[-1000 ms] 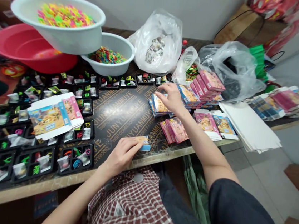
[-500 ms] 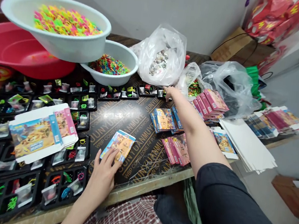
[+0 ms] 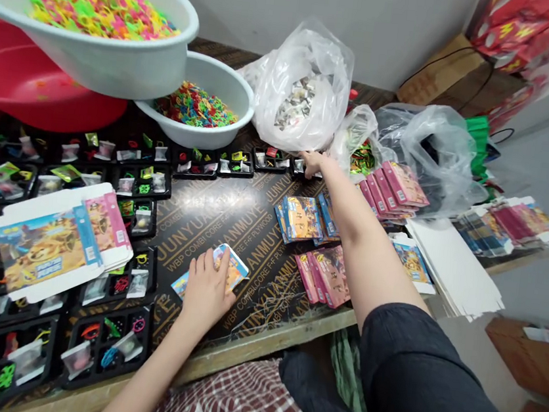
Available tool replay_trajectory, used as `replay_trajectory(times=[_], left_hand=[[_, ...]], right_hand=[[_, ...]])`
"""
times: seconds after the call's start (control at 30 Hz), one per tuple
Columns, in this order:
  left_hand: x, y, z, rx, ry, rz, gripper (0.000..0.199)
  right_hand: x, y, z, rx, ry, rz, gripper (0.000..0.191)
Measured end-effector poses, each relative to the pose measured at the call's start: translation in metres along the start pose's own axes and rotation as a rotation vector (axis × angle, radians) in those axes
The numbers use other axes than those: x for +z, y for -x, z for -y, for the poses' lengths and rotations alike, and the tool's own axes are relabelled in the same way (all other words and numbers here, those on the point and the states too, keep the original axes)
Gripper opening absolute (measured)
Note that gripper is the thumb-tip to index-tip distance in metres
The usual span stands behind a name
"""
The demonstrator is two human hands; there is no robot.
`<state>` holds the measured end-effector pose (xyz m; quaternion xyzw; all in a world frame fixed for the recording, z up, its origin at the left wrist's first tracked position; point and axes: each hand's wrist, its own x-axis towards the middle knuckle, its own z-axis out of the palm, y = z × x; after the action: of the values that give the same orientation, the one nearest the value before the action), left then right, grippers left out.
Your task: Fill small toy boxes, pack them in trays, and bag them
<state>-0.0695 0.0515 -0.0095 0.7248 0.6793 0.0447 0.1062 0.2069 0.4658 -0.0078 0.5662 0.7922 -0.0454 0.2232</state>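
My left hand (image 3: 209, 289) lies flat over a small blue printed box (image 3: 234, 267) on the dark tabletop, its fingers stretched out and covering the middle of the box. My right hand (image 3: 313, 163) reaches to the back of the table. Its fingers close around the right end of a small black compartment tray (image 3: 299, 167), which stands at the end of a row of such trays; the fingertips are partly hidden. Beneath my right forearm are blue printed boxes (image 3: 303, 217) and pink printed boxes (image 3: 329, 275).
Filled black trays (image 3: 110, 346) cover the left side, with flattened cartons (image 3: 55, 254) lying on some. Basins of plastic bits (image 3: 136, 71) and an open clear bag of small packets (image 3: 271, 100) stand at the back. White card sheets (image 3: 451, 266) stick out at the right.
My left hand has slid forward over the blue box, hiding more of it, and the box has turned slightly. My right hand stays at the black tray. The view has shifted a little.
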Motion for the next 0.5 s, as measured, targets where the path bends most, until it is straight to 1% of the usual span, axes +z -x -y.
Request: replay_trajectory(times=[0.1, 0.2, 0.3, 0.37, 0.43, 0.5], left_hand=[[-0.007, 0.003, -0.008, 0.063, -0.052, 0.069, 0.084], [-0.006, 0.006, -0.017, 0.103, -0.076, 0.102, 0.083], [-0.003, 0.009, -0.020, 0.120, -0.064, 0.092, 0.079], [-0.004, 0.010, -0.020, 0.115, -0.044, 0.095, 0.072], [-0.008, 0.012, -0.019, 0.111, -0.027, 0.130, 0.063], [-0.011, 0.014, -0.018, 0.123, -0.021, 0.167, 0.065]], right_hand=[[-0.003, 0.013, 0.001, -0.004, -0.037, 0.078, 0.115], [-0.007, 0.024, 0.007, -0.013, -0.094, 0.123, 0.121], [-0.007, 0.028, 0.011, -0.004, -0.097, 0.075, 0.129], [-0.005, 0.028, 0.011, 0.007, -0.073, 0.041, 0.133], [-0.003, 0.026, 0.011, 0.015, -0.047, 0.041, 0.136], [-0.002, 0.023, 0.012, 0.022, -0.029, 0.065, 0.137]])
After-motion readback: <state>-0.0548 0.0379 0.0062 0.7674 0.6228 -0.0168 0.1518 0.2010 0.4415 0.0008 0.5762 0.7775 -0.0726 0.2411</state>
